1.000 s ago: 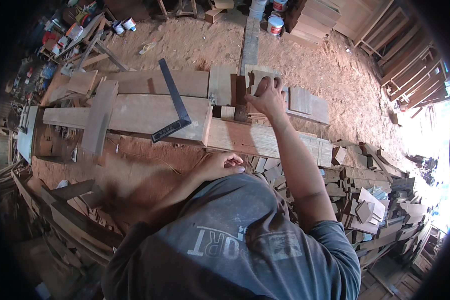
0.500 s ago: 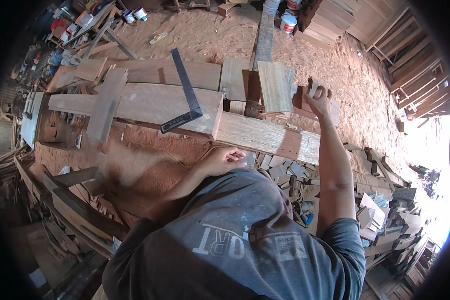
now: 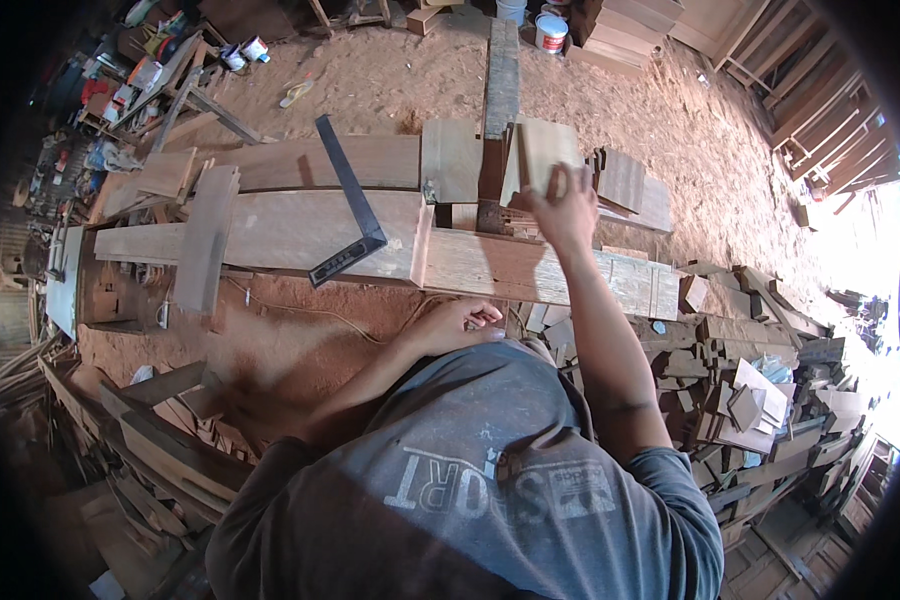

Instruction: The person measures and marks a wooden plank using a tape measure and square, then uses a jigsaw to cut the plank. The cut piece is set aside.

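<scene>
My right hand (image 3: pixel 567 210) reaches over the workbench and pinches the near edge of a pale wooden board (image 3: pixel 547 148), thumb at the left and fingers over its face. The board looks tilted, its left side showing a second surface. Just right of that hand lies a darker short wooden piece (image 3: pixel 620 180). Close to my shirt front rests my left hand (image 3: pixel 460 325), its fingers loosely curled with a gap to the thumb and nothing visible between them. A black try square (image 3: pixel 350 195) lies across the long boards (image 3: pixel 300 225) to the left.
A long plank (image 3: pixel 610 280) forms the bench's near edge. A narrow beam (image 3: pixel 502 75) runs away from me. Wood offcuts (image 3: pixel 755 405) are heaped at the right, with a white bucket (image 3: pixel 550 33) at the far side. Shavings cover the floor (image 3: pixel 370 85).
My right hand has moved left, away from the short wooden piece it held, onto the pale board, which now tilts. My left hand stays by my shirt.
</scene>
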### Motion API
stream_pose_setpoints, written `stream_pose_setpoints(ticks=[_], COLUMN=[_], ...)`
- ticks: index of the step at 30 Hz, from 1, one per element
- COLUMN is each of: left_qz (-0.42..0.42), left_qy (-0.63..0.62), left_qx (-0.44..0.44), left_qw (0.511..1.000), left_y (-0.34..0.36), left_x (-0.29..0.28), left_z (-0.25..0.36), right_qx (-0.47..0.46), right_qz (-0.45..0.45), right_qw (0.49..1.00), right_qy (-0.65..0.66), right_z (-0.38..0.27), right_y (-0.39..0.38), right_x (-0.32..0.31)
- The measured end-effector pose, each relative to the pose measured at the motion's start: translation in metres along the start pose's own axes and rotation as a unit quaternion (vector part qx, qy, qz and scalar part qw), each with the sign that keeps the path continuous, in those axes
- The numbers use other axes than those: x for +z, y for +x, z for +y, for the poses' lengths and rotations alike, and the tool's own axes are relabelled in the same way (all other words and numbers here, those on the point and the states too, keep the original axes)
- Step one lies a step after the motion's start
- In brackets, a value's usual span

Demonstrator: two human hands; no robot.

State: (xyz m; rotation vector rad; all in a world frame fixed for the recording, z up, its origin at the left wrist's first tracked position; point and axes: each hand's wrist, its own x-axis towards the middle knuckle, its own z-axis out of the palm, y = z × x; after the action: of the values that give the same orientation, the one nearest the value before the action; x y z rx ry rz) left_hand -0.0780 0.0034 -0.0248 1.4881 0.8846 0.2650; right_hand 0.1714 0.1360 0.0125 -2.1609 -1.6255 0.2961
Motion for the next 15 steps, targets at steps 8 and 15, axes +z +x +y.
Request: stream_pose_setpoints(ticks=[8, 15], left_qz=[0.230, 0.380], left_qy=[0.089, 0.331], left_qx=[0.154, 0.055], left_qw=[0.957, 0.862], left_y=[0.049, 0.172], left_x=[-0.004, -0.022], left_z=[0.044, 0.104], right_qx=[0.119, 0.037], right_qz=[-0.133, -0.138], right_qw=[0.418, 0.274], right_qy=[0.891, 0.951], right_z=[0.076, 0.078], right_y=[-0.061, -0.111], right_x=[-0.065, -0.093])
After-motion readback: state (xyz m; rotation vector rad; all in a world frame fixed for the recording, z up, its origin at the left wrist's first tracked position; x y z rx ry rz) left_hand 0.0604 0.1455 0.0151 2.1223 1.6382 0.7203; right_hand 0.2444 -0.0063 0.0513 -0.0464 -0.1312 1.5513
